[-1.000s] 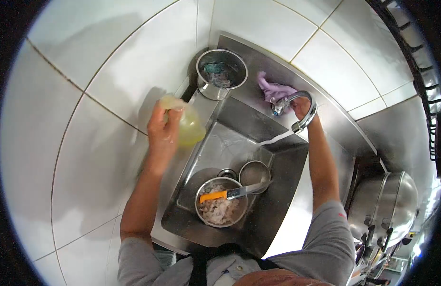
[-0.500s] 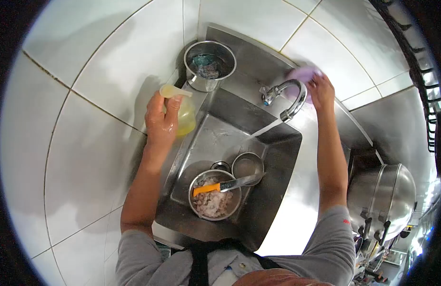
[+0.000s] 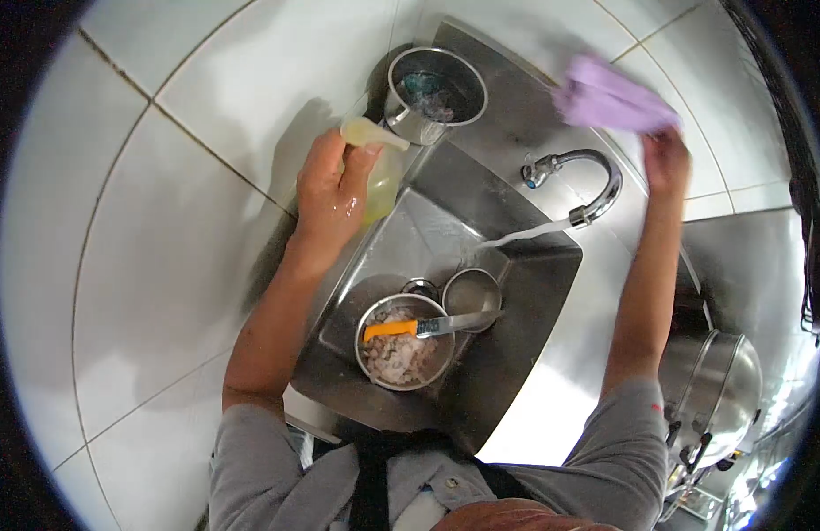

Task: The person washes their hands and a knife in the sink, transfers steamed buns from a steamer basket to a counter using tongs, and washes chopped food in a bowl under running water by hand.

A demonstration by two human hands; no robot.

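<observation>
My left hand (image 3: 330, 186) is closed round the neck of a spray bottle (image 3: 385, 181) with a pale head and yellow liquid, held over the sink's left edge. In my right hand (image 3: 667, 164) is a purple cloth (image 3: 614, 97), raised behind and to the right of the tap (image 3: 612, 181) and slightly blurred. Water streams from the tap into the steel sink (image 3: 401, 230). Down in the sink stands a metal bowl (image 3: 364, 358) of pale, pinkish chopped pieces. A knife (image 3: 392, 329) with an orange handle lies across it, its blade reaching over a smaller round metal container (image 3: 472, 288).
A steel pot (image 3: 416, 124) with a blue-green scouring pad or similar item stands at the sink's back left corner. White tiled wall (image 3: 189, 230) runs close along the left. At the right is a large steel pot (image 3: 715, 389) with black handles.
My right hand has lifted the purple cloth from the counter behind the tap, up and to the right. The view has shifted slightly; my left hand still holds the bottle.
</observation>
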